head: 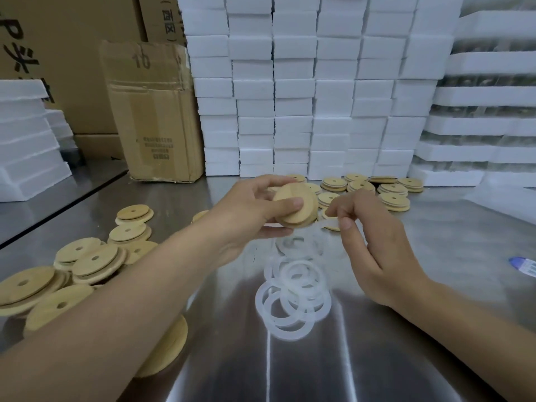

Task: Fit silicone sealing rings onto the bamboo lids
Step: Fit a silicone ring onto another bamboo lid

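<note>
My left hand (252, 210) grips a round bamboo lid (301, 211) above the steel table, thumb pressed on its face. My right hand (368, 242) pinches a translucent white silicone ring (319, 226) just right of and below the lid; the ring is blurred. A pile of loose silicone rings (293, 288) lies on the table under both hands. Several bare bamboo lids with centre holes (92, 262) are heaped at the left. Lids with white rings on them (391, 195) lie at the back right.
A steel table (435, 358) carries everything. A wall of white foam boxes (304, 97) stands behind, foam trays (493, 111) at the right, cardboard cartons (156, 111) at the back left. A blue and white object (525, 265) lies at the right edge.
</note>
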Motion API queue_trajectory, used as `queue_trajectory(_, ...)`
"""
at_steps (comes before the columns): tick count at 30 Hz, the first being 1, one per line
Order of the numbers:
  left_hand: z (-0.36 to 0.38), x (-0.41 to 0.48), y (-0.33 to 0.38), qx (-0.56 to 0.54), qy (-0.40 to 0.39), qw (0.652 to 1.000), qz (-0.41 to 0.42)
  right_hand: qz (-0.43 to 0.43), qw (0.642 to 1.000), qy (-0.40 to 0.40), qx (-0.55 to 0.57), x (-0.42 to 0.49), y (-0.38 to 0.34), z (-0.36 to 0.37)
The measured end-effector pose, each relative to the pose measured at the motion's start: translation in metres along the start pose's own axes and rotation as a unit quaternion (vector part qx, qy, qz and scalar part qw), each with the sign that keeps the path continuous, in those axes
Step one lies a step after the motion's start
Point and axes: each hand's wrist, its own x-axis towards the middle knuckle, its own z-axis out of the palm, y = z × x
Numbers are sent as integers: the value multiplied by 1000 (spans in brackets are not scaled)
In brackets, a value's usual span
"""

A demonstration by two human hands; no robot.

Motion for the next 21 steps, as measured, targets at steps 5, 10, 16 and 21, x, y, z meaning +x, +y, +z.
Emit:
queue_trajectory(5,15,-3,-14,-76,-24,996,-49,-15,999,-33,-35,0,-3,7)
queue_trajectory(10,16,-5,-18,-91,-62,993,-52,33,996,-38,-67,0,5,9)
queue_trajectory(16,22,-7,-27,110,-53,989,80,67,995,-37,-64,0,12,9)
queue_trajectory(21,22,-6,-29,159,-48,977,135,80,995,-33,-60,-1,14,10)
